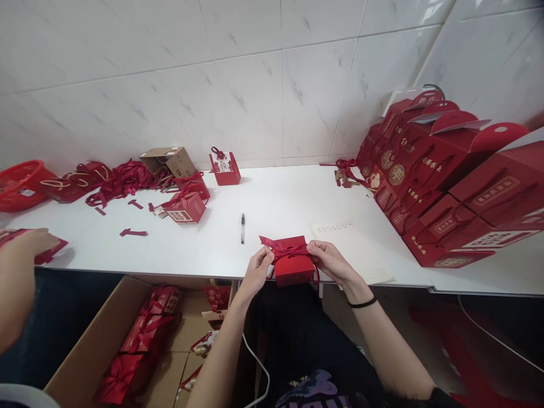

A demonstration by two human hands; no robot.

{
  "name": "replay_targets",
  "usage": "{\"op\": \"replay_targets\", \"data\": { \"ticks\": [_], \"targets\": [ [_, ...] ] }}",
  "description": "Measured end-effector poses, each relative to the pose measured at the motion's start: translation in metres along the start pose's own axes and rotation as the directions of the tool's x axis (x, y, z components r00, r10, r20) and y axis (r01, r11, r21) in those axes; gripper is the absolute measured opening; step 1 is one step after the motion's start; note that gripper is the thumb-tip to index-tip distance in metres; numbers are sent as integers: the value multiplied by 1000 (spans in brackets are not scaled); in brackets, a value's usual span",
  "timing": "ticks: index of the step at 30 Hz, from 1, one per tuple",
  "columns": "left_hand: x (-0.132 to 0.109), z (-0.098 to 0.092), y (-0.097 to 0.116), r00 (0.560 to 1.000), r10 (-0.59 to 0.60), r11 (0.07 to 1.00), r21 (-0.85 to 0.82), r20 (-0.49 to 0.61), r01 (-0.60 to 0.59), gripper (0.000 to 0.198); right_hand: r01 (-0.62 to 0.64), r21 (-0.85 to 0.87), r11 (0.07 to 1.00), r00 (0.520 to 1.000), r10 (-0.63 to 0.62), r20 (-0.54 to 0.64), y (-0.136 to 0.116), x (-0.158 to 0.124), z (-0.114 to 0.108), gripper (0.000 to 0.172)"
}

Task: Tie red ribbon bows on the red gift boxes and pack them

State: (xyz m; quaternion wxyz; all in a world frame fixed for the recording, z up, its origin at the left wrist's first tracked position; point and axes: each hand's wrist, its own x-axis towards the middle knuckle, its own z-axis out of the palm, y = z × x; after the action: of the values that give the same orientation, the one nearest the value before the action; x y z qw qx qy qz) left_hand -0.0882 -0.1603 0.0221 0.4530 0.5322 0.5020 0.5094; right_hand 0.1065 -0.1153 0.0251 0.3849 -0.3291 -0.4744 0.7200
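A small red gift box (pixel 293 272) rests at the front edge of the white table, with a dark red ribbon (pixel 290 251) tied in a bow across its top. My left hand (pixel 259 267) pinches the bow's left side between thumb and fingers. On the other side, my right hand (pixel 329 262) closes on the right part of the same ribbon, near the box's corner. Both hands touch or nearly touch the box. A black band circles my right wrist.
A pen (pixel 242 228) and a paper pad (pixel 351 249) lie near the box. Stacked red gift boxes (pixel 442 181) stand right. Left are loose ribbons (pixel 127 178), a red basket (pixel 25 184) and a co-worker's hand (pixel 29 243). Below sits an open carton (pixel 89 340) with ribboned boxes.
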Motion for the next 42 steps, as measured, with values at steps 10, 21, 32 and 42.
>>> {"op": "replay_targets", "data": {
  "ticks": [10,21,32,42],
  "targets": [
    [-1,13,-12,993,-50,998,-45,-105,45,38,49,-23,999,998,-50,-42,7,1,1,45],
    [-6,-10,19,966,203,960,227,-160,-164,23,285,-328,901,917,-356,-181,-40,3,-22,40],
    [3,25,35,914,389,514,798,110,-315,9,283,-791,543,875,191,444,-56,83,36,26],
    [3,26,32,938,325,516,809,121,-283,7,313,-714,626,892,63,447,-42,87,36,14]
  ]
}}
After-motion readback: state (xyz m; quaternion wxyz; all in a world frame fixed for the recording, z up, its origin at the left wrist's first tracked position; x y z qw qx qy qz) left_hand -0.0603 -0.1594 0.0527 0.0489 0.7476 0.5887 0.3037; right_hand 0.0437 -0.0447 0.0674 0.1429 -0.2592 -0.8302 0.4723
